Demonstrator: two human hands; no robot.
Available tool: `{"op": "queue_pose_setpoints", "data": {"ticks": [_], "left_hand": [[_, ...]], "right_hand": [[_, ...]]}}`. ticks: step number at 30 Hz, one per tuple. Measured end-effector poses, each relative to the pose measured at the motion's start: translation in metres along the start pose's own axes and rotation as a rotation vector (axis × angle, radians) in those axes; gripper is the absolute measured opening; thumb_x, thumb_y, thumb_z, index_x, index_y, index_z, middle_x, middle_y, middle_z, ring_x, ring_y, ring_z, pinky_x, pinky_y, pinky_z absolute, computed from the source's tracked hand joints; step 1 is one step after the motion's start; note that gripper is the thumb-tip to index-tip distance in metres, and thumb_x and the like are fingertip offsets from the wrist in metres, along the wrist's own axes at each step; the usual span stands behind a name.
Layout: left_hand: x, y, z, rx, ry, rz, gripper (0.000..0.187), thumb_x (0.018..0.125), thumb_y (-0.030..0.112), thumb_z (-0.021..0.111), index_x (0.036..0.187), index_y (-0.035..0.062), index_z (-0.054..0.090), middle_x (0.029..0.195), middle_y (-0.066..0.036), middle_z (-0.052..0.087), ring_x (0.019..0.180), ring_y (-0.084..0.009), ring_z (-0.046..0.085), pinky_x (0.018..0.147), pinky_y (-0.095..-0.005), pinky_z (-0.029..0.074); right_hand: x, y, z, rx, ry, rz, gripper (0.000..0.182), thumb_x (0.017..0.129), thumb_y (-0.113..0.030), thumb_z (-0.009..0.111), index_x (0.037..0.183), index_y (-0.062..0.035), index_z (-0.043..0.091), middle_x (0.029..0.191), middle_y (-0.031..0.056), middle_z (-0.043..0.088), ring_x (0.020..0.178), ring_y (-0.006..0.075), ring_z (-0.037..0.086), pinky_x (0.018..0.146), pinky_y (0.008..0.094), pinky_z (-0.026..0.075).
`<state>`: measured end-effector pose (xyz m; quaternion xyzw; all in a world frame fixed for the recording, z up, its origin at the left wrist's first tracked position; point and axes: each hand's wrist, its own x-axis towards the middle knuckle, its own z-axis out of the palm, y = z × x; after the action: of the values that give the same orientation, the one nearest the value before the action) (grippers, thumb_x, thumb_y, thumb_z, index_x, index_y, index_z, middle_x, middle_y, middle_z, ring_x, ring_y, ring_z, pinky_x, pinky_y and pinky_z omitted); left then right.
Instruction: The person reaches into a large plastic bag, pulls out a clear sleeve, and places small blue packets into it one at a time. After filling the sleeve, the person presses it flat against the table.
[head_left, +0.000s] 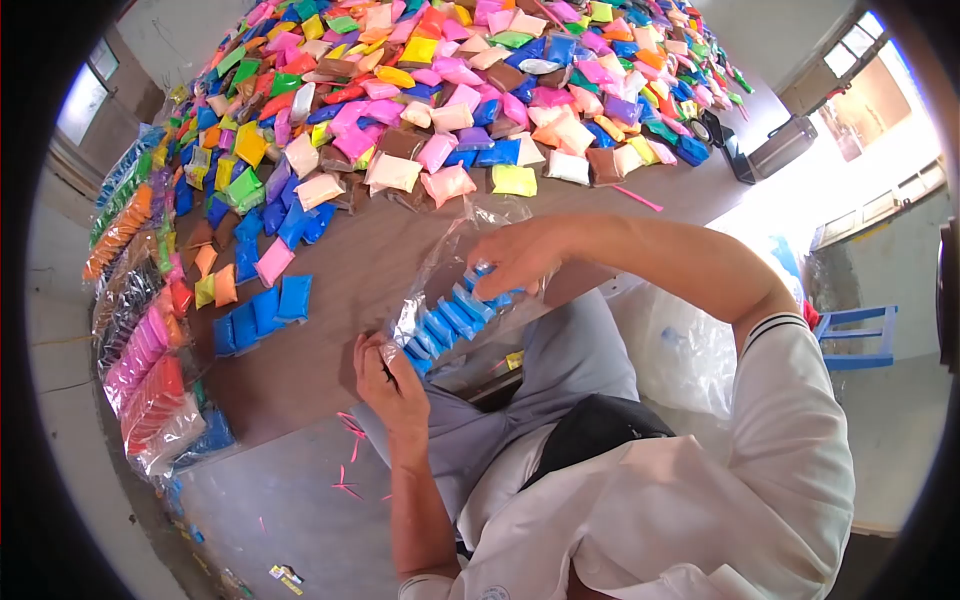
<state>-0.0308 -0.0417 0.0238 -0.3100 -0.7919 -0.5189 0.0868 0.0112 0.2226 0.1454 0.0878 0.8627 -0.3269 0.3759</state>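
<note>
A clear plastic bag (437,262) lies over the table's near edge, with a row of small blue packets (452,318) standing side by side in it. My left hand (393,388) is closed around the bag's lower left end, fingers partly hidden behind the plastic. At the other end, my right hand (515,258) reaches in at the bag's mouth. Its fingers are bent down onto the last blue packets, and the fingertips are partly covered. Left of the bag, several more blue packets (262,315) rest in a row on the brown table (330,375).
A large heap of multicoloured packets (440,110) covers the far part of the table. Filled clear bags (150,370) line the left edge. A pink strip (638,199) lies at the heap's front. Right of my legs is a big translucent bag (685,340); a blue stool (858,337) stands beyond.
</note>
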Motion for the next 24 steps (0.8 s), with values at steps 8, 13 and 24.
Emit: {"op": "queue_pose_setpoints", "data": {"ticks": [8,13,24], "left_hand": [[0.001,0.007,-0.001,-0.016,-0.011,-0.028,0.023,0.094,0.013,0.047,0.097,-0.0072,0.058,0.098,-0.022,0.062,0.103,-0.0466,0.056,0.101,-0.0527,0.04],[0.002,0.006,-0.002,-0.014,-0.041,-0.021,0.022,0.094,0.013,0.047,0.095,-0.0066,0.057,0.099,-0.022,0.062,0.101,-0.046,0.056,0.101,-0.0532,0.04],[0.001,0.006,0.002,0.03,0.027,0.004,0.024,0.093,0.016,0.048,0.096,-0.0061,0.057,0.099,-0.022,0.062,0.102,-0.0473,0.056,0.102,-0.0528,0.041]], "right_hand": [[-0.017,0.004,-0.014,-0.077,0.024,-0.089,0.048,0.09,-0.039,0.055,0.113,0.0025,0.056,0.083,0.0127,0.068,0.073,0.0233,0.068,0.066,0.0372,0.052],[-0.009,0.013,-0.015,-0.056,0.03,-0.101,0.034,0.094,-0.031,0.05,0.097,0.0025,0.058,0.076,0.0127,0.067,0.068,0.0218,0.067,0.062,0.0363,0.052],[-0.005,0.001,-0.019,-0.149,0.0,-0.086,0.039,0.096,-0.033,0.049,0.082,-0.0002,0.065,0.074,0.0103,0.068,0.069,0.0213,0.067,0.065,0.038,0.051]]}}
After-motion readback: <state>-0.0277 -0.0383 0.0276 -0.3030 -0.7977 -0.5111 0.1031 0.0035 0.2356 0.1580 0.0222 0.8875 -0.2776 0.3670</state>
